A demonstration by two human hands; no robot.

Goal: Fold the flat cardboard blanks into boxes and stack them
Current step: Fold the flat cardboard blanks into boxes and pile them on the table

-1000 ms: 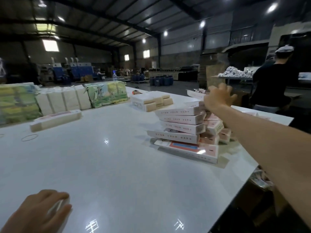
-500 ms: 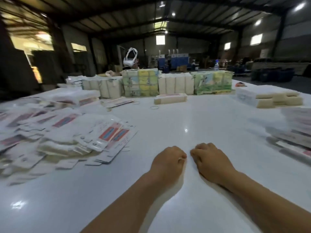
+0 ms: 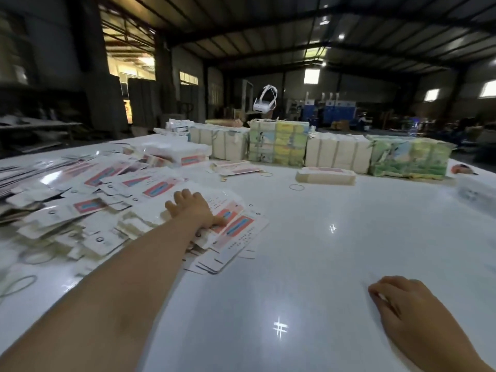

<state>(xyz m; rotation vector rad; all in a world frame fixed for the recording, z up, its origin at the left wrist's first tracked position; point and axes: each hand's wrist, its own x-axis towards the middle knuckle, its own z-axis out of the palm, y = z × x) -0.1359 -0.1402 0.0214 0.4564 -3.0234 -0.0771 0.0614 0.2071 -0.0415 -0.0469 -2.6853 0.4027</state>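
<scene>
A loose heap of flat white cardboard blanks (image 3: pixel 107 200) with red-and-blue labels covers the left half of the white table (image 3: pixel 308 264). My left hand (image 3: pixel 193 210) reaches out over the heap's right edge and lies on the top blanks, fingers spread forward and thumb pressing a label. My right hand (image 3: pixel 402 304) rests palm down on the bare table at lower right, fingers lightly bent, holding nothing. One folded box (image 3: pixel 326 175) lies near the back of the table.
Bundled packs of blanks, white (image 3: pixel 338 154) and green-printed (image 3: pixel 277 146), line the table's far edge. Rubber bands (image 3: pixel 296 187) lie loose on the table. A white headset (image 3: pixel 264 103) shows behind the bundles. The warehouse beyond is dark.
The view swung left from the stack of finished boxes to the blank heap. My left hand moved from the table in front of me onto the blanks; my right hand drew back to the lower right.
</scene>
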